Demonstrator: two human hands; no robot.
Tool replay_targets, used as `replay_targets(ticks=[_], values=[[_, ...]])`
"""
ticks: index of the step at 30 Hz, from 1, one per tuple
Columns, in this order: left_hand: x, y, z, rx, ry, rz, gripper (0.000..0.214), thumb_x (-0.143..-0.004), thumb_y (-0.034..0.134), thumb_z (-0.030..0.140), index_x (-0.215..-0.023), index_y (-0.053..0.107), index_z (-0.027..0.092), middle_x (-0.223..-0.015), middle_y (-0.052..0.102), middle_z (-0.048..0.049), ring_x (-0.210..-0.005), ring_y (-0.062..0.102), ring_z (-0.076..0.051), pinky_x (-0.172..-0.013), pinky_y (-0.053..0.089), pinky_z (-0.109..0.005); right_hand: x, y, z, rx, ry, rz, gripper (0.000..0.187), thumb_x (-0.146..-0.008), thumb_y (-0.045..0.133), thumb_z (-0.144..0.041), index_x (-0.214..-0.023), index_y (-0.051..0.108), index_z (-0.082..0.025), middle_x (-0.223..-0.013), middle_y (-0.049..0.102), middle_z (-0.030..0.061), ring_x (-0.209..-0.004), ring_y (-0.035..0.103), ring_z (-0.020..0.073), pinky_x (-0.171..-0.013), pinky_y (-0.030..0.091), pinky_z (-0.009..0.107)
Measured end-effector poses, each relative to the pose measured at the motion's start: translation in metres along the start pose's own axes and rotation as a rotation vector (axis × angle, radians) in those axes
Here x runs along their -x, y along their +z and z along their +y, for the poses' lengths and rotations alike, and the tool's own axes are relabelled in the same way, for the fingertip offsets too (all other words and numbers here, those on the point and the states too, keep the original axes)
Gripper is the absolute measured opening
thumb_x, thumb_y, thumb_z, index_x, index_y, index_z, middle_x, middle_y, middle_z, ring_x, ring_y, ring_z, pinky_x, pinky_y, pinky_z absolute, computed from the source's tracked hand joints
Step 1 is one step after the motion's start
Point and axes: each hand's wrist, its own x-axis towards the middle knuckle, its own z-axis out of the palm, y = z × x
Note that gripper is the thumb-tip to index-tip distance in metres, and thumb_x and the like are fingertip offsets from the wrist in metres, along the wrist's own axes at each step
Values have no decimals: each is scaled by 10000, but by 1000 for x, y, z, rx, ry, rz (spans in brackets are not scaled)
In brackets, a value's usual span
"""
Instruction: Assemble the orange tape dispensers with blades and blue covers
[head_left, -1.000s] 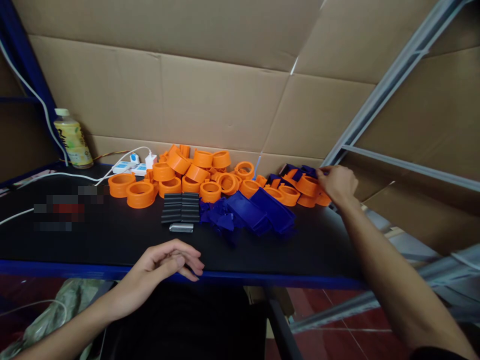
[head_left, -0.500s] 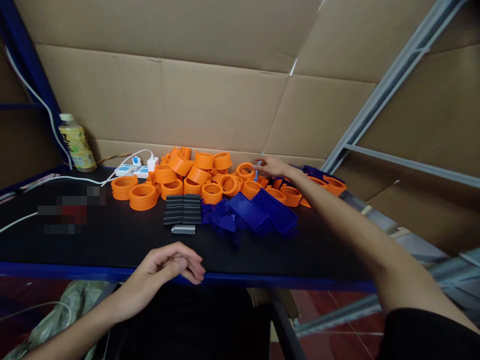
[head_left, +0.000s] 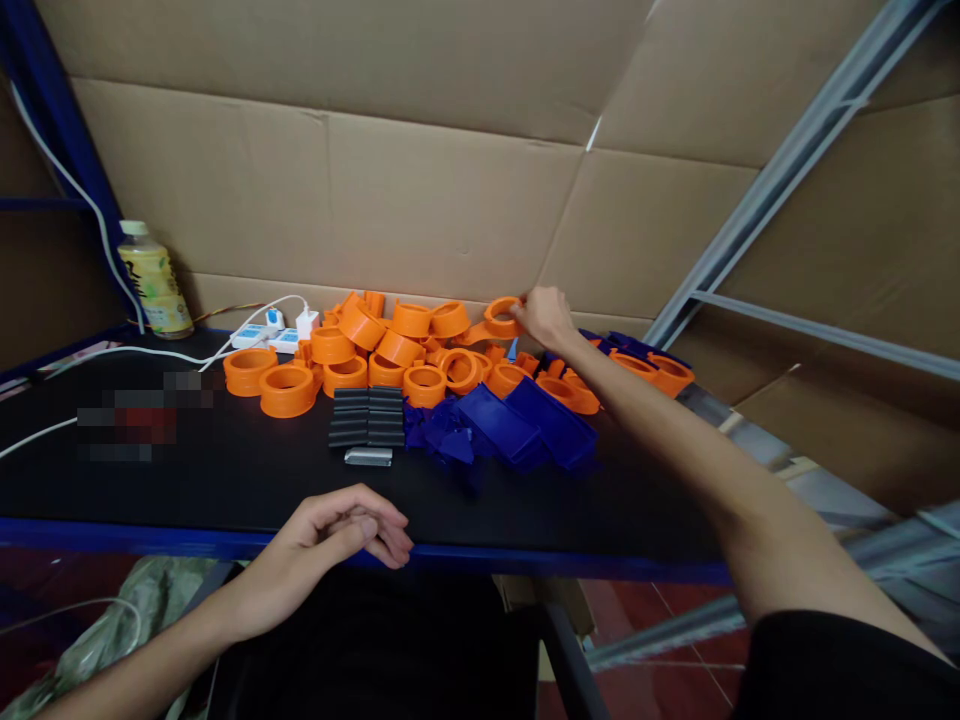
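Observation:
My right hand [head_left: 549, 316] reaches to the back of the table and pinches the rim of an orange plastic ring [head_left: 501, 318], which has a flat arm sticking out to the left. That ring is raised over a heap of similar orange rings [head_left: 399, 350]. My left hand [head_left: 349, 528] rests at the table's front edge, holding nothing, its fingers loosely bent and apart. In front of the heap lie dark blue plastic trays [head_left: 499, 425], blue scraps [head_left: 442, 430], black ribbed strips [head_left: 366, 418] and a small silver-grey piece [head_left: 368, 457].
A yellow-labelled bottle [head_left: 154, 282] stands at the back left. Beside the heap is a white power strip [head_left: 266, 338] with plugs and cables. Cardboard [head_left: 450, 200] lines the back, and a metal frame bar [head_left: 780, 170] slants up at the right.
My right hand has closed on an orange ring and lifted it slightly up from the heap. The left hand has stayed in place.

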Motion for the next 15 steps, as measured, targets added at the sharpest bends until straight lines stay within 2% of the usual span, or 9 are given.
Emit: replay_targets(ticks=[7, 11, 15], values=[[1, 0, 1, -7, 0, 7, 264, -1009, 536, 331, -1089, 728, 167, -1011, 756, -123, -963, 718, -263, -935, 521, -425, 2, -43, -6, 99, -122, 163, 489, -1004, 285, -260, -1231, 618, 17, -1193, 624, 333, -1072, 603, 379, -851, 419, 426], [0, 0, 2, -1, 1, 5, 267, -1008, 539, 332, -1102, 724, 163, -1017, 754, -127, -964, 719, -269, -928, 524, -430, 4, -59, -10, 133, -231, 167, 443, -974, 276, -131, -1257, 587, 12, -1200, 617, 305, -1094, 582, 339, -844, 402, 384], [-1, 0, 3, -2, 7, -4, 267, -1011, 531, 325, -1104, 723, 163, -1023, 752, -129, -960, 716, -268, -931, 524, -436, 5, -77, -11, 129, -200, 160, 428, -955, 287, -65, -1215, 606, 54, -1189, 614, 328, -1113, 573, 326, -869, 392, 385]])
